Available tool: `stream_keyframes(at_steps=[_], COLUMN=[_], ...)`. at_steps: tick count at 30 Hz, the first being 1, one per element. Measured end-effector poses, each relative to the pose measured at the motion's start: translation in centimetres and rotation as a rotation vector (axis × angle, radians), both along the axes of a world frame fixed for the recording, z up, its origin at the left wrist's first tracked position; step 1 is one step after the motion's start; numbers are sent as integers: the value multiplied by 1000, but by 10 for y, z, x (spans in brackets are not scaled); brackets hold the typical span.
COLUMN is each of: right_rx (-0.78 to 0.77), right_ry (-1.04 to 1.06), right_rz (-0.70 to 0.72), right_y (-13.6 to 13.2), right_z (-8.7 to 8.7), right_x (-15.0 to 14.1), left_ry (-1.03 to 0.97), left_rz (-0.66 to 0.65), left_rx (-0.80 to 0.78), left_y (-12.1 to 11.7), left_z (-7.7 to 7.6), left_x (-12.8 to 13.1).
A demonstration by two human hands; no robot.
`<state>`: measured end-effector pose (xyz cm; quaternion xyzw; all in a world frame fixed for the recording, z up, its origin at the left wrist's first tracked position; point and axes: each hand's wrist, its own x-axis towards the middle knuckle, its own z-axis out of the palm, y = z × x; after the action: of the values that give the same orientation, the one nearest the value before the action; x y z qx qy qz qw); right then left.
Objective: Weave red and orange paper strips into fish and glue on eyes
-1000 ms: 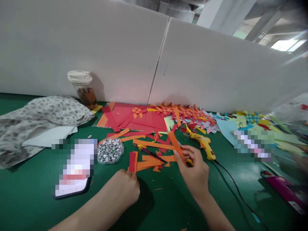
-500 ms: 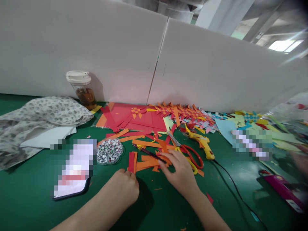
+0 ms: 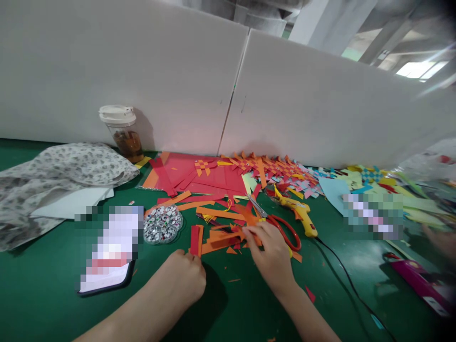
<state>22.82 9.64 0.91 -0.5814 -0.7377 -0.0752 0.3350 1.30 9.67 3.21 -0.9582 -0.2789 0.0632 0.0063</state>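
My left hand (image 3: 185,279) is curled into a fist on the green table, its fingertips pinching the lower end of a short red and orange strip pair (image 3: 196,240). My right hand (image 3: 271,249) lies over the pile of loose orange paper strips (image 3: 217,214), and its fingers pinch an orange strip (image 3: 223,238) that is slightly lifted. Red-and-yellow scissors (image 3: 283,228) lie just beyond my right hand, partly under it.
A yellow glue gun (image 3: 299,212) with a black cord (image 3: 351,282) lies right of the scissors. A round tray of googly eyes (image 3: 163,224) and a phone (image 3: 109,254) sit left. Woven paper pieces (image 3: 274,167), a lidded cup (image 3: 123,130) and patterned cloth (image 3: 57,171) line the white partition.
My right hand put down the long orange strip it held up, moved left onto the pile and took hold of another orange strip. The scissors came into view. My left hand stayed put.
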Motion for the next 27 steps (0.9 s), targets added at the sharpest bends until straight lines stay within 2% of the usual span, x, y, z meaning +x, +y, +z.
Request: stream_keyframes(at_steps=[3, 8, 13, 19, 23, 27], right_rx=[57, 105, 42, 85, 185, 171], right_ry=[176, 314, 305, 295, 247, 182], right_rz=[-102, -143, -160, -144, -160, -96], right_y=[0, 0, 2, 2, 0, 1], right_z=[4, 7, 2, 5, 6, 2], right_x=[1, 3, 4, 2, 3, 5], left_ry=[-7, -87, -278, -430, -494, -487], left_rz=[12, 113, 240, 556, 634, 682], left_rx=[-41, -4, 67, 186, 233, 185], left_y=[4, 18, 34, 42, 42, 45], left_z=[9, 22, 29, 38, 39, 37], left_x=[-4, -22, -40, -47, -49, -49])
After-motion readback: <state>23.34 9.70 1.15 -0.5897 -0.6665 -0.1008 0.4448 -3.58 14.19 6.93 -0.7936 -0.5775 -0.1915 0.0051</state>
